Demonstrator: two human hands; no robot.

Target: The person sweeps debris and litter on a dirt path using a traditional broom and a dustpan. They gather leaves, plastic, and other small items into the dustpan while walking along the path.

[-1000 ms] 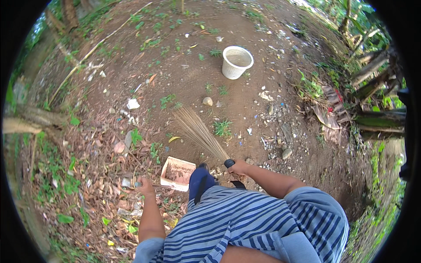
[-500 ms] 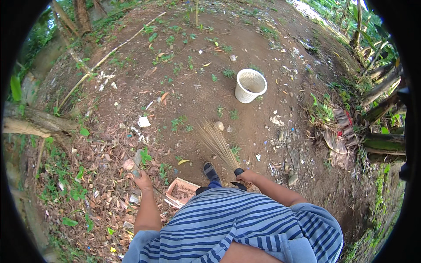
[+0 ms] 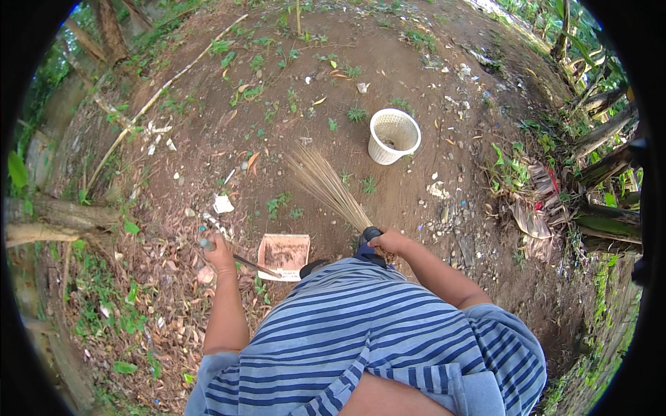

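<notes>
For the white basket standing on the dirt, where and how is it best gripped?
Probably by the near rim, pinched from above on the wearer's side. The basket stands upright, its open mouth facing up, and its wall narrows downward, so the rim looks like the natural hold. The right hand is nearer, but it grips the broom and would need freeing first.

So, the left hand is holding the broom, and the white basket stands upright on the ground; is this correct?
Not quite: the head view shows the broom in the right hand. The white basket does stand upright on the ground.
</notes>
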